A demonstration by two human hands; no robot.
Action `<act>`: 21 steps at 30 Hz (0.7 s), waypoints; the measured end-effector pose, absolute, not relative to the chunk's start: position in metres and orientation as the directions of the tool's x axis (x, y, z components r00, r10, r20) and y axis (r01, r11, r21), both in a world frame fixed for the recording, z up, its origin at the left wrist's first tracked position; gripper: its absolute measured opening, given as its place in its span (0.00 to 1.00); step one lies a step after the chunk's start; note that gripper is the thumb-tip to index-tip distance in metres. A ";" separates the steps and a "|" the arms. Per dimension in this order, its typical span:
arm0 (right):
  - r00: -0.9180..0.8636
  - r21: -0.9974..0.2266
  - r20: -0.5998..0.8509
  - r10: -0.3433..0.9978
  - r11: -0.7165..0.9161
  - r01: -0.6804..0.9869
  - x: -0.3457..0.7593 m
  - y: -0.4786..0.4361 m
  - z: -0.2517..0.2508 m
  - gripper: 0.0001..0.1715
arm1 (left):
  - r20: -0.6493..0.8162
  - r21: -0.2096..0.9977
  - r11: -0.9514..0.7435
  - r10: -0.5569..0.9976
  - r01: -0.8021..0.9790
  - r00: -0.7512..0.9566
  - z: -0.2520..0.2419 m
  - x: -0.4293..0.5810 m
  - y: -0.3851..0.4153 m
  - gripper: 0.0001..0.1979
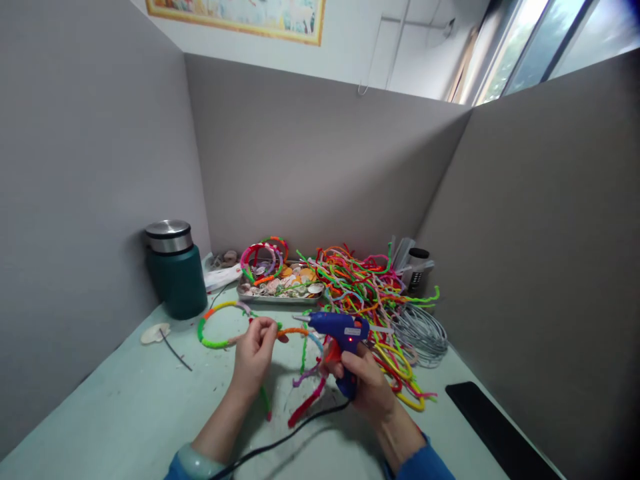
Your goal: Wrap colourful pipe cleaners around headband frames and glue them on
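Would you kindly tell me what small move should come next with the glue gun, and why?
Probably bring the nozzle of the glue gun to the fuzzy strip: the left hand pinches it, the right hand holds the glue gun pointing that way, and its red light is on.

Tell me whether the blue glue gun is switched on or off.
On, it appears: a small red light glows on the side of the glue gun. Whether it is hot, I cannot tell.
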State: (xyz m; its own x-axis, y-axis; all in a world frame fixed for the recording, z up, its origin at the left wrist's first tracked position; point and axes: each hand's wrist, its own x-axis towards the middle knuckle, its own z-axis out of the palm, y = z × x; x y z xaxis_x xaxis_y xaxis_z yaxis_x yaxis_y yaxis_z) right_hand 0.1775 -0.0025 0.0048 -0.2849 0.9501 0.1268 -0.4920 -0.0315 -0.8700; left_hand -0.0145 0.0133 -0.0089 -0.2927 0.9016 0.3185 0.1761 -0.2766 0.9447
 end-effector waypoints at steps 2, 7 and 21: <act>-0.333 -0.880 0.132 0.934 -0.044 -0.473 0.176 -0.006 0.004 0.13 | 0.391 0.915 -0.319 0.851 0.248 -0.350 -0.002 -0.014 0.008 0.08; -0.421 -0.909 0.189 0.887 -0.005 -0.417 0.174 -0.013 0.007 0.15 | 0.505 0.858 -0.348 0.704 0.378 -0.498 0.008 -0.017 -0.006 0.07; -0.290 -0.966 0.089 0.953 0.011 -0.259 0.170 -0.015 -0.003 0.24 | 0.122 0.941 -0.193 0.959 -0.276 -0.255 0.007 -0.011 0.012 0.14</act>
